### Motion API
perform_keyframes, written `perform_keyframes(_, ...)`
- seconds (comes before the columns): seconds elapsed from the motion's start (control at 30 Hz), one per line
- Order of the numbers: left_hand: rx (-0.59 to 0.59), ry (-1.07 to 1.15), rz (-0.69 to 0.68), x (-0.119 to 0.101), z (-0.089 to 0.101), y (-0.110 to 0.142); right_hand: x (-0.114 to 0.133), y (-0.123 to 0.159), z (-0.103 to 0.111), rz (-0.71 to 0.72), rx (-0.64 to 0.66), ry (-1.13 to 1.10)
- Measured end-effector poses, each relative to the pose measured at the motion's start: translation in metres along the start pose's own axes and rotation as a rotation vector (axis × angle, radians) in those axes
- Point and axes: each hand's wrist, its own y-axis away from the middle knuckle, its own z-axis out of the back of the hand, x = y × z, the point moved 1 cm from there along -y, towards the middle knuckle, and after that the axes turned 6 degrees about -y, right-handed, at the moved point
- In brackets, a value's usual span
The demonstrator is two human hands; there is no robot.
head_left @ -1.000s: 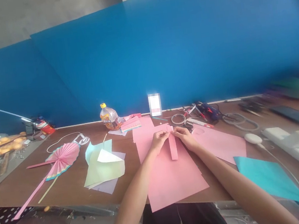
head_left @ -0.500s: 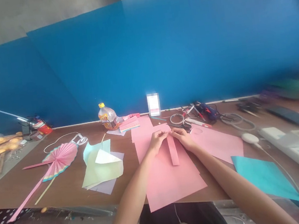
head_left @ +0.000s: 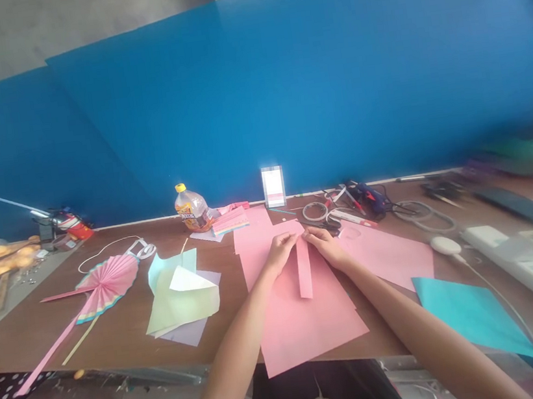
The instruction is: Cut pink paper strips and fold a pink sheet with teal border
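Observation:
Both hands pinch the far end of a folded pink paper strip [head_left: 304,270], whose long free part hangs toward me. My left hand [head_left: 280,250] is closed at the strip's left side. Opposite it, my right hand [head_left: 324,243] grips the same end with thumb and fingers. The fingertips almost meet and hide that end of the strip. Beneath them lies a large pink paper sheet [head_left: 308,331], reaching over the table's front edge. Another pink sheet [head_left: 391,252] rests to the right of my right hand.
A pleated pink paper fan [head_left: 111,285] lies at left, beside stacked pale papers [head_left: 182,305]. A bottle [head_left: 192,209] stands at the back near a pixelated upright screen [head_left: 273,187]. Turquoise paper [head_left: 473,316], a power strip [head_left: 526,270], cables and tools occupy the right side.
The strip's free near end has swung slightly to the left. Both hands keep their pinch in nearly the same place.

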Motion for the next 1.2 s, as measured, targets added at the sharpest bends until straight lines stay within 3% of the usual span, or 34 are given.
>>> perform_keyframes(0.2,0.126,0.074,0.059,-0.001,-0.001,0.001,-0.003,-0.001,0.002,0.036,-0.137,0.008)
perform_keyframes(0.47,0.303,0.012,0.149,-0.001,-0.004,0.001,0.004,0.001,0.003,0.082,-0.239,-0.072)
perform_keyframes(0.6,0.243,-0.265,0.100,-0.005,-0.005,0.004,-0.001,-0.002,0.003,0.104,-0.247,-0.106)
perform_keyframes(0.8,0.116,-0.966,-0.089,-0.017,0.001,0.011,-0.012,-0.006,0.004,0.129,-0.210,-0.127)
perform_keyframes(1.0,0.095,-1.085,-0.215,-0.023,-0.001,0.015,-0.011,-0.005,0.008,0.149,-0.252,-0.056)
perform_keyframes(1.2,0.021,-1.318,-0.213,-0.021,-0.003,0.013,-0.014,-0.006,0.008,0.151,-0.243,-0.080)
